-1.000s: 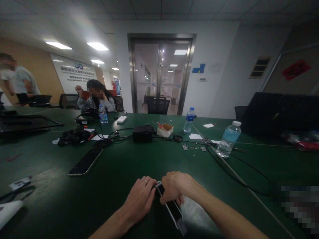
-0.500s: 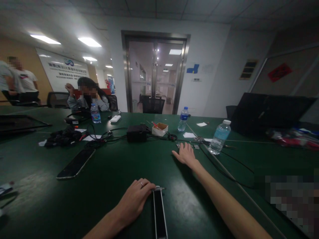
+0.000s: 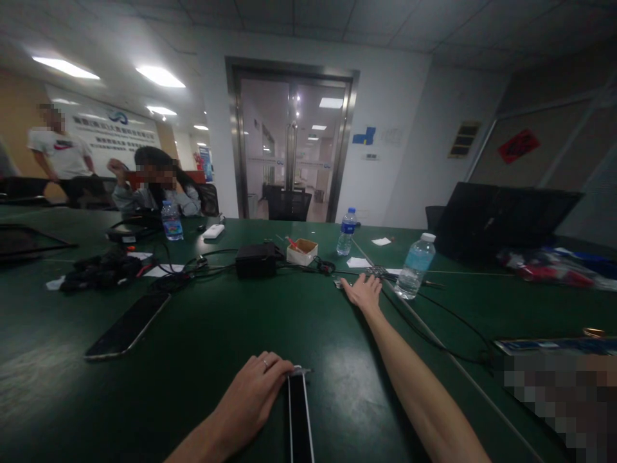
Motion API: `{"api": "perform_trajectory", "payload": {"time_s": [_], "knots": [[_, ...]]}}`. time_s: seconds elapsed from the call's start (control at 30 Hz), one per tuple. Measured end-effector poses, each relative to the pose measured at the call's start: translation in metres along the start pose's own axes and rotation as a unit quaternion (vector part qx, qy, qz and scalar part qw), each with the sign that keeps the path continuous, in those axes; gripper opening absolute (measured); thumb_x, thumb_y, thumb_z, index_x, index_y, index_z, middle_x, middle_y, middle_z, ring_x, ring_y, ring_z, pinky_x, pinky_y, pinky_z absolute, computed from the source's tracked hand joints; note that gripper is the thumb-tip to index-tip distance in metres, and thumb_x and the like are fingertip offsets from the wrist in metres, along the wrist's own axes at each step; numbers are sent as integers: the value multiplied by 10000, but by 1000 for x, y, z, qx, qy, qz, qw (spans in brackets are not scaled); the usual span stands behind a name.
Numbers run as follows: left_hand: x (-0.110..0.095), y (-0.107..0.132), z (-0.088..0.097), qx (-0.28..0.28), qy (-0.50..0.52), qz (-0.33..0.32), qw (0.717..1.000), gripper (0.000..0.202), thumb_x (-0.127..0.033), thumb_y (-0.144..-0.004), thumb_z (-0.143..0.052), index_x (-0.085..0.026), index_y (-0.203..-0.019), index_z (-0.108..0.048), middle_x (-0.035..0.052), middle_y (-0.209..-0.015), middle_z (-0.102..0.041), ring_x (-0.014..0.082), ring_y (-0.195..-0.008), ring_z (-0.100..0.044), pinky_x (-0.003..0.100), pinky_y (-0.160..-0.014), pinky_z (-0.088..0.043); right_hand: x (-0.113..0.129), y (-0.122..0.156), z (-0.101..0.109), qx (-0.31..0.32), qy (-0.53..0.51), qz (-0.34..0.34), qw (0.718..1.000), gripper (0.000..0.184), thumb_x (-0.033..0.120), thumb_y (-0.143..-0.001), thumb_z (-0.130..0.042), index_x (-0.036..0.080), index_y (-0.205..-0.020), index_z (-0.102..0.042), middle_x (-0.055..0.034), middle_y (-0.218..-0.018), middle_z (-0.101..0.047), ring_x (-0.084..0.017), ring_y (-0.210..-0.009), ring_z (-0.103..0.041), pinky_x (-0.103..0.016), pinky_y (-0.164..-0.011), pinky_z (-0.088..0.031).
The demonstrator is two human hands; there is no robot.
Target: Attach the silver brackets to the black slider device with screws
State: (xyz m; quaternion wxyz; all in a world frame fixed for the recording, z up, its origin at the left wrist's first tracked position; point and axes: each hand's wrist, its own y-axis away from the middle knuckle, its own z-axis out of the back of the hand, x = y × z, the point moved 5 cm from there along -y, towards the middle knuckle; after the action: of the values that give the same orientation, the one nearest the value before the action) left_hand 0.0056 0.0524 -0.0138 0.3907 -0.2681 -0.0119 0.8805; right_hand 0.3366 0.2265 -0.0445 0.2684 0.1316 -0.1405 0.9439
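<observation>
One green table (image 3: 202, 386) — glass doors (image 3: 289, 148) beyond

Green table (image 3: 193, 379) has 3 plastic water bottles (image 3: 414, 270), 1 smartphone (image 3: 128, 325), 1 black pwr adapter (image 3: 256, 260), 1 cardboard box (image 3: 302, 252), 1 slim black bar (image 3: 299, 411), 1 black laptop (image 3: 501, 218). 2 hands: left hand (image 3: 250, 399), right hand (image 3: 363, 291). Also 2 other ppl: 1 seated person (image 3: 154, 199), 1 standing person (image 3: 60, 151).
</observation>
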Motion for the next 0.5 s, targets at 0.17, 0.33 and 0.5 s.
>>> {"api": "perform_trajectory", "payload": {"time_s": [0.17,0.33,0.5], "knots": [[-2,0,2,6,6,10,1000,318,-129,-950,-362,-247,-1159,-571,50,-1072,-602,194,-916,-544,310,-795,-450,3,-17,-3,30,-7,20,999,834,661,-857,-377,-6,-1356,-412,-302,-1383,-397,-400,-1315,-342,-499,-1077,-205],[-4,-1,3,12,6,13,1000,317,-125,-948,-360,-241,-1158,-568,52,-1076,-597,200,-921,-541,322,-798,-448,10,-22,-5,55,-17,103,993,728,611,-880,-384,23,-1295,-496,-260,-1361,-452,-353,-1281,-403,-435,-1066,-270],[-7,-3,5,16,6,12,1000,303,-123,-949,-361,-231,-1140,-570,52,-1062,-605,200,-917,-542,322,-797,-444,22,-21,-8,87,-42,197,976,621,548,-894,-437,89,-1307,-506,-179,-1344,-515,-273,-1232,-478,-326,-1042,-320]]}}
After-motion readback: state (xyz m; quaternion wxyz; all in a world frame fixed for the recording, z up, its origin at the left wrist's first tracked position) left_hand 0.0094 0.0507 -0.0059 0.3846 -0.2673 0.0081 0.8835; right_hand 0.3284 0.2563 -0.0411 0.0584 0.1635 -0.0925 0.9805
